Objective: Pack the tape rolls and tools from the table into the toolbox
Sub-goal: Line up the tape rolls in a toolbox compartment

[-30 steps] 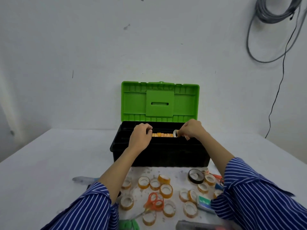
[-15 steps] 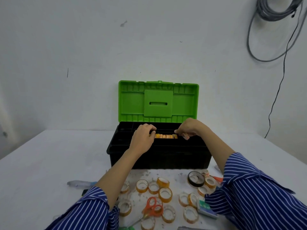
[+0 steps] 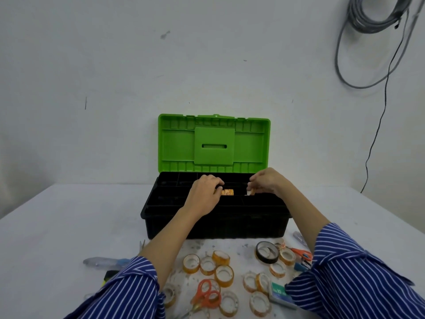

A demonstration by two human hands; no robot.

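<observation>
A black toolbox (image 3: 213, 224) stands open at the table's middle, its green lid (image 3: 213, 143) upright against the wall. Both my hands are over its compartmented tray. My left hand (image 3: 204, 194) rests against a short row of yellow tape rolls (image 3: 227, 192) lying in a middle slot. My right hand (image 3: 266, 181) pinches one small yellow tape roll (image 3: 251, 192) at the slot's right end, a gap apart from the row. Several more yellow tape rolls (image 3: 224, 275) lie on the table in front of the box, with a black tape roll (image 3: 266, 252) and orange scissors (image 3: 207, 294).
A clear-handled screwdriver (image 3: 103, 263) lies at the left behind my sleeve. Small tools, another orange-handled one (image 3: 301, 252) and a blue-green packet (image 3: 279, 293) sit at the right. Grey cables (image 3: 372, 31) hang on the wall at the upper right.
My right hand has drawn back to the right with a tape roll, opening a gap from the row. The view has tilted so the toolbox sits higher.
</observation>
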